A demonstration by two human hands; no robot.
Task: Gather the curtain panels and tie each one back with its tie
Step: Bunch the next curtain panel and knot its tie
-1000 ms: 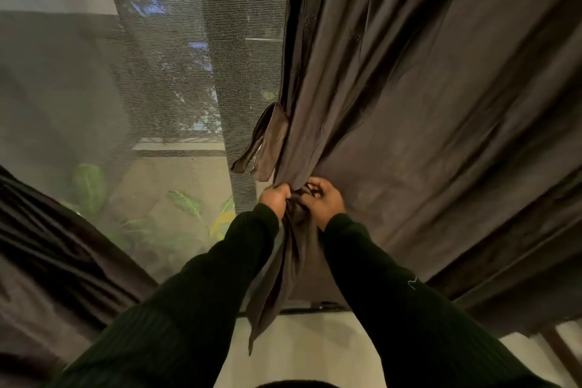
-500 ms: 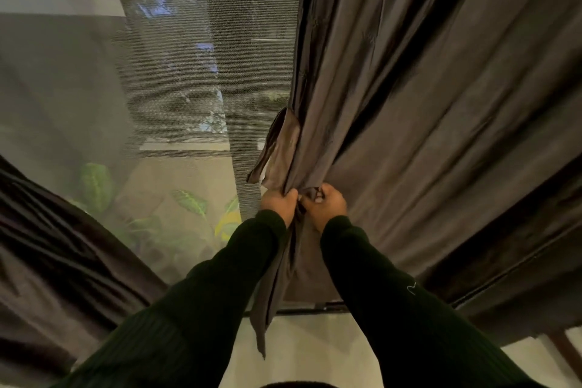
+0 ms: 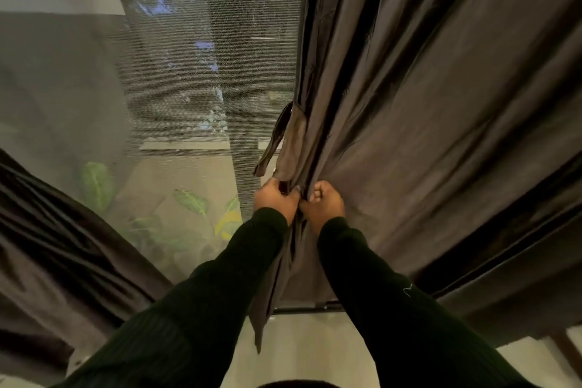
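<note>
Both fists clamp cloth: left hand [image 3: 273, 198] on the tie [image 3: 285, 148], right hand [image 3: 324, 205] on the right curtain [image 3: 425, 123] edge, knuckles touching. Looks like the tying step on this panel. Next: cinch tight; left curtain [image 3: 56, 249] looks untied.

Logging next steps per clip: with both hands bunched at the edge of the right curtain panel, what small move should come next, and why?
Probably pull the tie's loose ends apart to cinch it. Both the left hand and the right hand grip fabric at the gathered edge of the right curtain panel, and the tie's end flaps loosely above them, so the binding looks unfinished.
</note>
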